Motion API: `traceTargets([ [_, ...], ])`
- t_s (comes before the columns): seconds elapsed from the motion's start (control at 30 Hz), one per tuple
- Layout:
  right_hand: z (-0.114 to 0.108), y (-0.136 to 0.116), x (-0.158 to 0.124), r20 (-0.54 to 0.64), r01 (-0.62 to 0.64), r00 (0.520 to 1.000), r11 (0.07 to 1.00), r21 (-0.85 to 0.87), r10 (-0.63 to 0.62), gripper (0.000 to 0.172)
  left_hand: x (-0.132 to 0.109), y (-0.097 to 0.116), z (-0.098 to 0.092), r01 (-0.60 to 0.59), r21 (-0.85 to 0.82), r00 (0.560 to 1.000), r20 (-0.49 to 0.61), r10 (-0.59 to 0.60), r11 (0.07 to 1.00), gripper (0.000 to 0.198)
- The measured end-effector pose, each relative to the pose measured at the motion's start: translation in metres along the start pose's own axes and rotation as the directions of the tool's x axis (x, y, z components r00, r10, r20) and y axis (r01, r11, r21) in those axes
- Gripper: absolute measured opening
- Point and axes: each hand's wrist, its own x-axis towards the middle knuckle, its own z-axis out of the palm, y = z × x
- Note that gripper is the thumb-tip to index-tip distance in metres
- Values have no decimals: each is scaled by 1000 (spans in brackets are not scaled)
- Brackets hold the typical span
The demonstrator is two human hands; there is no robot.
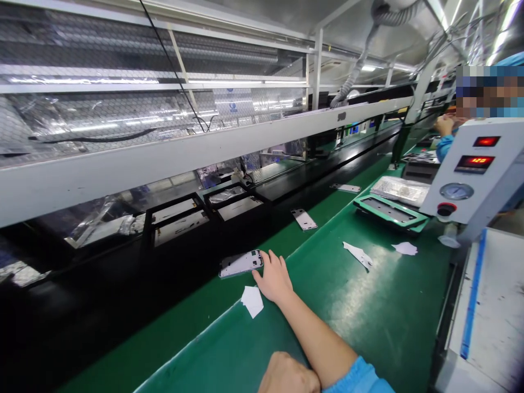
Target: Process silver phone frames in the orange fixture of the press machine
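My right hand (273,277) reaches forward over the green bench (368,305), fingers stretched flat. Its fingertips touch the near end of a white phone frame (240,263) lying on the dark conveyor belt (123,305). A white scrap of paper (252,301) lies just left of the wrist. My left hand (287,375) rests at the bottom edge, curled into a fist beneath my right forearm. What it holds, if anything, is hidden.
Two more phone frames (303,219) (346,188) lie farther along the belt. White scraps (358,254) (405,248) lie on the bench. A green fixture (388,211) and a white machine with red displays (477,174) stand at the right. A co-worker's hand (444,126) works beyond them.
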Motion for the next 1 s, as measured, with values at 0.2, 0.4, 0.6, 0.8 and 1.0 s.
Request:
traceTargets([
  [0.2,2,3,8,56,17,998,1000,-15,-16,70,2,2,-4,36,14,999,25,-37,999,22],
  [0.4,-2,2,-4,202,162,964,985,61,-171,69,4,8,0,57,66,998,5,-58,996,13],
  [0.6,-7,0,-7,233,199,949,977,75,-211,68,4,4,5,39,88,999,1,-39,995,24],
  [0.8,-6,0,-9,234,191,952,980,55,-199,70,4,4,7,-1,64,1000,-13,2,998,25],
  [1.0,-3,3,2,135,155,978,987,33,-158,69,1,7,4,-55,41,998,-25,56,998,23],
])
